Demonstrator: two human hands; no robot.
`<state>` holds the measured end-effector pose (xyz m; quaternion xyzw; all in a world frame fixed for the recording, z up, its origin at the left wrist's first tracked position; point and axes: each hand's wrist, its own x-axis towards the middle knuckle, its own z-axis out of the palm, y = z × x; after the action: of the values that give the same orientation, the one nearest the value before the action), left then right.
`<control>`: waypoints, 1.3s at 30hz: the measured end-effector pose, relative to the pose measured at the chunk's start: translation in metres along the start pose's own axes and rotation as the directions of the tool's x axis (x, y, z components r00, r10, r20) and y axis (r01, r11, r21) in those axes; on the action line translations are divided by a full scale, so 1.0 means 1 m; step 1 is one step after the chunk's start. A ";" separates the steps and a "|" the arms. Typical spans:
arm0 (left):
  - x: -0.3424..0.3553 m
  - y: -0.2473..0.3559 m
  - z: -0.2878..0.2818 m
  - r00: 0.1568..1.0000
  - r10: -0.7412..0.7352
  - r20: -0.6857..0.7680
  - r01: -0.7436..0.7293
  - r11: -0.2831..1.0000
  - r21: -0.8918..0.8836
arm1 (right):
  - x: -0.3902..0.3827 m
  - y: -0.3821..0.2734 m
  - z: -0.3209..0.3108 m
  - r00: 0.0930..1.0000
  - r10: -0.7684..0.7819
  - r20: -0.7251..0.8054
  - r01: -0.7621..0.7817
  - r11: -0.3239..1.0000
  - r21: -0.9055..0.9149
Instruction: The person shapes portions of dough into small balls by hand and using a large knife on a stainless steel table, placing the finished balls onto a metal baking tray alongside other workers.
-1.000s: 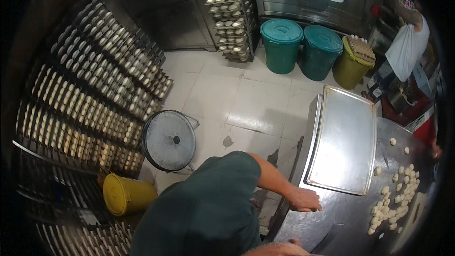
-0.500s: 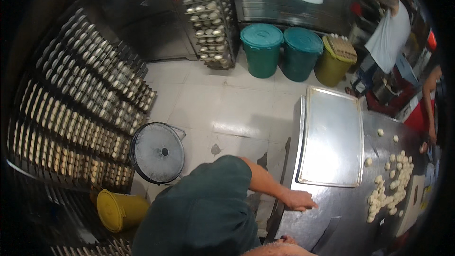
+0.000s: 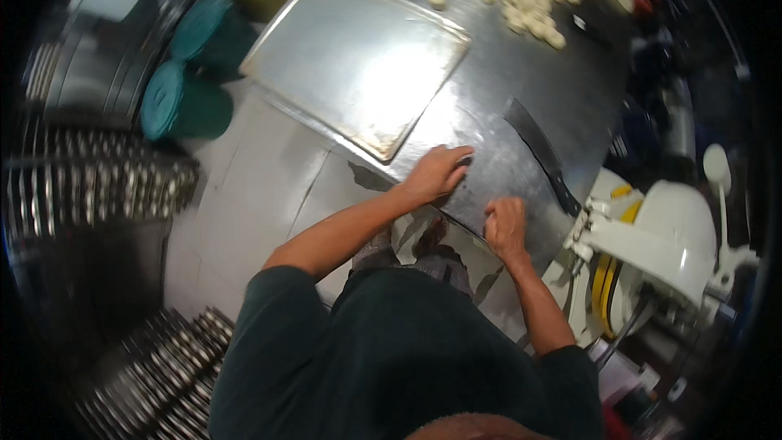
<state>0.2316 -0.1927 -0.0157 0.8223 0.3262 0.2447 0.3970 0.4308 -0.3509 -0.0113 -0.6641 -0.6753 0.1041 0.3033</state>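
My left hand (image 3: 438, 174) rests at the near edge of the steel table (image 3: 481, 122), fingers stretched out and apart. A small dark patch shows between its fingertips; whether it is shadow or a thing, I cannot tell. Close by lies a large metal baking tray (image 3: 342, 57), its corner just beyond that hand. My right hand (image 3: 507, 226) is at the table edge with its fingers curled in; whatever they may hold is hidden. Farther right a cleaver-like knife (image 3: 533, 143) with a black handle lies flat, touched by neither hand.
Many pale dough balls (image 3: 533, 0) are scattered at the table's far side. A cream-coloured machine (image 3: 652, 236) with a yellow ring stands at the right. Lidded green bins (image 3: 189, 102) stand on the floor at left, near racks (image 3: 102, 179) of loaded trays.
The view has swung to the right, bringing the cleaver-like knife and the machine into sight. My right hand, barely seen before, now shows fully. My left hand stays at the table edge.
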 end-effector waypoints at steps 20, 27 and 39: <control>0.023 -0.034 -0.031 0.978 0.186 0.089 -0.202 0.953 0.227 | -0.016 0.014 -0.028 1.000 0.020 -0.012 -0.022 0.990 -0.139; 0.075 0.006 0.000 0.985 0.166 0.053 -0.174 0.943 0.284 | 0.081 0.019 0.008 0.971 0.075 -0.226 -0.109 0.984 -0.144; 0.046 -0.021 -0.023 0.967 0.212 0.143 -0.241 0.941 0.236 | 0.028 0.035 -0.010 0.995 0.055 -0.086 -0.069 0.983 -0.170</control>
<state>0.2400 -0.1380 -0.0133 0.9107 0.2341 0.1976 0.2771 0.4674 -0.3231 -0.0153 -0.7124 -0.6478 0.0276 0.2686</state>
